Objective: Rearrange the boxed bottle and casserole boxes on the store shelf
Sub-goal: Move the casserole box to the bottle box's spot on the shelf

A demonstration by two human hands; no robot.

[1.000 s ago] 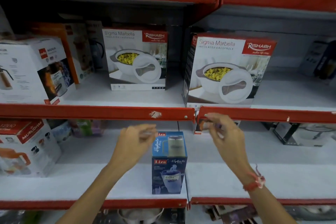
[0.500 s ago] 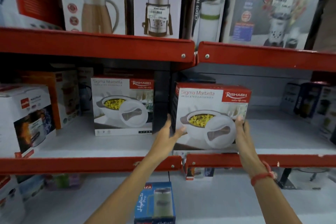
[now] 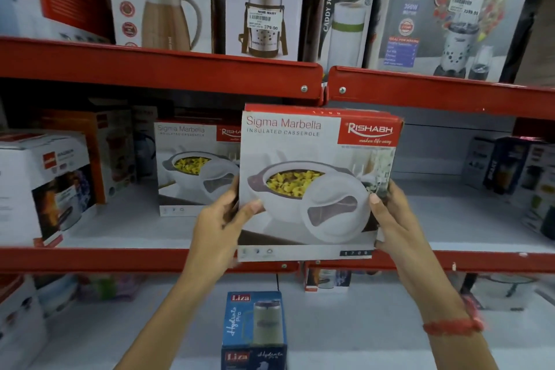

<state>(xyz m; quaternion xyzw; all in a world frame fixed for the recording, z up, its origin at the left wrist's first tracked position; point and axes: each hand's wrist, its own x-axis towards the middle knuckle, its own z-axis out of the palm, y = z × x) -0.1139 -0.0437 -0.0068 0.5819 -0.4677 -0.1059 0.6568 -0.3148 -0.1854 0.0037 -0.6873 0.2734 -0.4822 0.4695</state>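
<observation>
Now gripping, left hand (image 3: 220,219) and right hand (image 3: 396,219), the two lower sides of a casserole box (image 3: 318,183), thumbs on its front. Held upright in front of the middle shelf's red front edge (image 3: 120,260). Behind, further left on that shelf, a second casserole box (image 3: 195,165). Below, near the lower shelf's front edge, the blue boxed bottle (image 3: 255,330).

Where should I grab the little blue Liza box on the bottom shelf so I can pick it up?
Grip the blue Liza box by its two narrow side walls, reaching in from the front. It stands upright and alone near the shelf edge, so both sides look free; its top is narrow enough for one hand from above too.
</observation>
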